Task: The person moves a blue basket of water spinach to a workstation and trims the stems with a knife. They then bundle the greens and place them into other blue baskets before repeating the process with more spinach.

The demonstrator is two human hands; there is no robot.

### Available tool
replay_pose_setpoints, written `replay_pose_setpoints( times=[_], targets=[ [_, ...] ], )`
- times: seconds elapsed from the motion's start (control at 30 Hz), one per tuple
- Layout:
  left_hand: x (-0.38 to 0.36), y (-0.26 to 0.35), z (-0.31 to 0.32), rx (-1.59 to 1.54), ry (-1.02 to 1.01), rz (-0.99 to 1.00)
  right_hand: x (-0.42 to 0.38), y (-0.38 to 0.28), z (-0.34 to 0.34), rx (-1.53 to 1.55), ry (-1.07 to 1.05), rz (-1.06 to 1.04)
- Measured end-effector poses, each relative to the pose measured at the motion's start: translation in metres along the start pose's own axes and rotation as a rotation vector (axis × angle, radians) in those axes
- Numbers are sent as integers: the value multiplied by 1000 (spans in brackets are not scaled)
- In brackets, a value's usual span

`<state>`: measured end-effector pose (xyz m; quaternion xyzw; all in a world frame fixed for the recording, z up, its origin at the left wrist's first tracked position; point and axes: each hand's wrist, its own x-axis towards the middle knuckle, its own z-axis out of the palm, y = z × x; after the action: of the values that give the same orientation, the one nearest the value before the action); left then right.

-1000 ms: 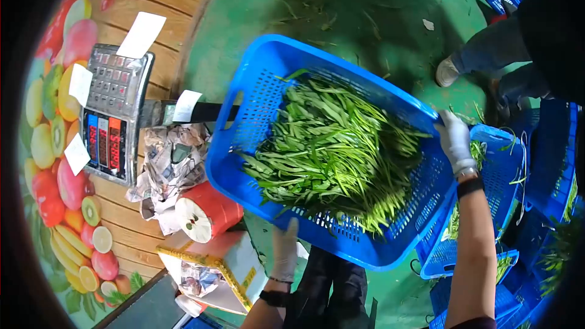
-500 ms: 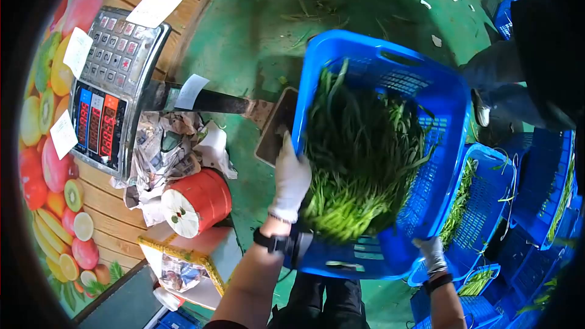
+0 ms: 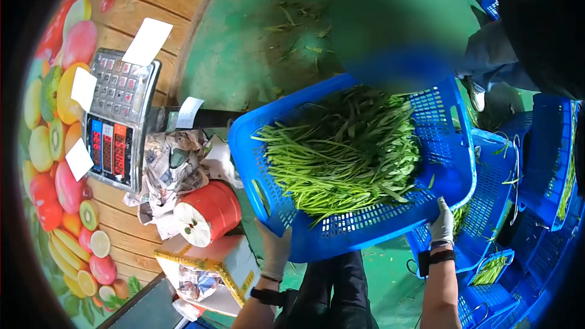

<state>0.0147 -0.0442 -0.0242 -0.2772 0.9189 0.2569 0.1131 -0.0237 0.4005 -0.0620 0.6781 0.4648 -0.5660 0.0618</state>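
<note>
Two gloved hands grip the near rim of a blue crate (image 3: 359,231) — the left hand (image 3: 275,250) closed on its near-left corner, the right hand (image 3: 442,224) clasping the near-right edge. The crate's long axis runs left to right, held above a green floor (image 3: 244,42). Its greens (image 3: 347,149) lie stems toward the left. Left stands a scale (image 3: 116,119); right, more crates (image 3: 548,164).
</note>
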Motion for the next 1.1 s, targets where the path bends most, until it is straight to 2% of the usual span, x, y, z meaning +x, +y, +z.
replay_pose_setpoints(
  times=[0.07,0.1,0.17,0.2,0.27,0.3,0.33,0.37,0.4,0.43,0.47,0.5,0.53,0.57,0.6,0.63,0.67,0.7,0.73,0.77,0.8,0.83,0.87,0.9,0.93,1.0,1.07,1.1],
  targets=[
    [8,15,-7,-162,-47,-264,-11,4,-10,-144,-160,-156],
    [15,2,-7,-162,-36,-267,-2,13,-16,-93,-193,-134],
    [33,-34,-1,-242,-139,-91,-4,34,-25,-19,-191,-84],
    [42,-35,-4,-247,-135,-91,-6,47,-30,34,-175,-27],
    [64,-31,-7,-266,-27,56,-19,71,-26,98,-100,61],
    [80,-33,-6,-55,97,48,-32,81,-23,70,-103,125],
    [92,-35,-7,-102,62,-44,-46,94,-19,142,-5,197],
    [109,-42,-9,-106,83,45,-60,107,-21,181,-169,204],
    [127,-47,-12,242,120,64,-55,134,-27,282,-282,246],
    [144,-49,-14,148,164,201,-40,166,-26,416,-313,260],
    [159,-50,-17,48,141,225,-37,194,-27,557,-344,272],
    [179,-49,-23,121,131,334,-62,196,-9,500,-258,233],
    [177,-16,-41,162,142,375,-65,209,-2,540,-254,262],
    [182,6,-57,114,-22,232,-100,192,12,517,-213,293],
    [162,46,-88,280,-123,199,-125,184,21,476,-193,293],
    [180,16,-85,108,-188,407,-131,193,28,550,-269,269],
    [176,10,-85,-409,-417,-29,-162,169,33,693,-311,268],
    [171,24,-78,-825,-682,-552,-144,195,37,683,-189,240],
    [160,63,-56,-767,-815,-480,-167,167,42,697,-35,261],
    [148,90,-41,-663,-922,-403,-171,166,42,736,10,303],
    [131,110,-32,-584,-1007,-328,-164,178,35,764,-45,358],
    [120,126,-31,-509,-1052,-247,-132,221,50,701,-75,354],
    [107,147,-32,-447,-1083,-161,-143,203,30,543,-227,387],
    [92,164,-35,-389,-1105,-82,-131,220,29,236,-352,272],
    [76,179,-36,-327,-1121,-7,-184,165,-30,-178,-363,-202],
    [42,204,-43,-199,-1132,142,-146,199,-79,-179,-797,-231],
    [3,223,-46,-83,-1134,286,-171,191,-201,274,-449,89],
    [-18,233,-49,-27,-1125,359,-154,217,-266,384,-269,111]
  ],
)
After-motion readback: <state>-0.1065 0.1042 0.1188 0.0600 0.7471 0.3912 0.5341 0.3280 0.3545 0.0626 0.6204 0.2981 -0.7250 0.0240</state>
